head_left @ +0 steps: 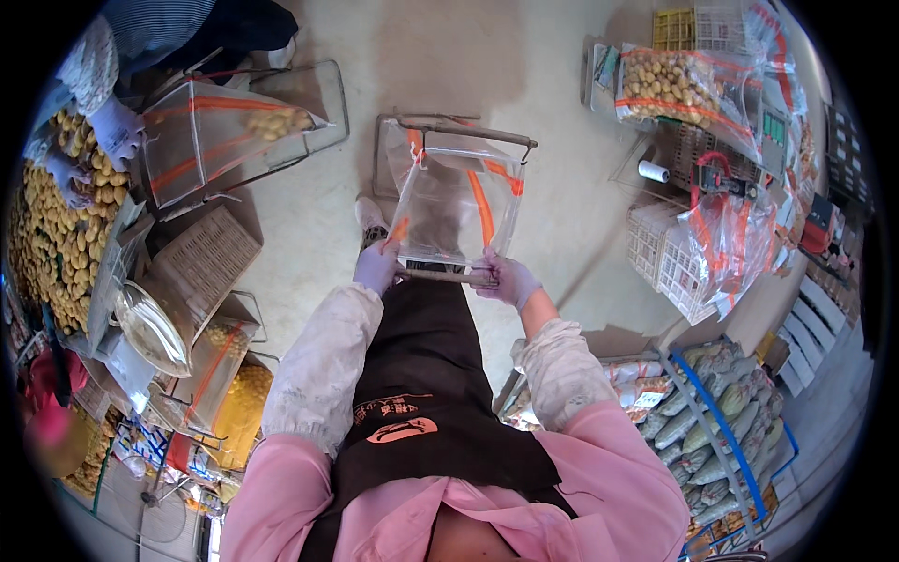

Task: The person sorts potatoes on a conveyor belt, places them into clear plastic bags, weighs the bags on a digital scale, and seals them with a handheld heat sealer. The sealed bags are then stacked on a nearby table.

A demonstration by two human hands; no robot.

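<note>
A clear plastic bag with orange stripes hangs open on a metal frame stand in front of me. My left hand, in a lavender glove, is closed on the bag's near left edge, beside the stand's near bar. At the near right corner my right hand, gloved alike, pinches the bag's edge against the same bar. Its fingertips are partly hidden by the plastic. Nothing shows inside the bag.
At far left, a co-worker's gloved hands are over heaped potatoes, near another framed bag holding some. A wicker basket stands nearer. On the right are a filled potato bag, white crates and a blue-railed cart.
</note>
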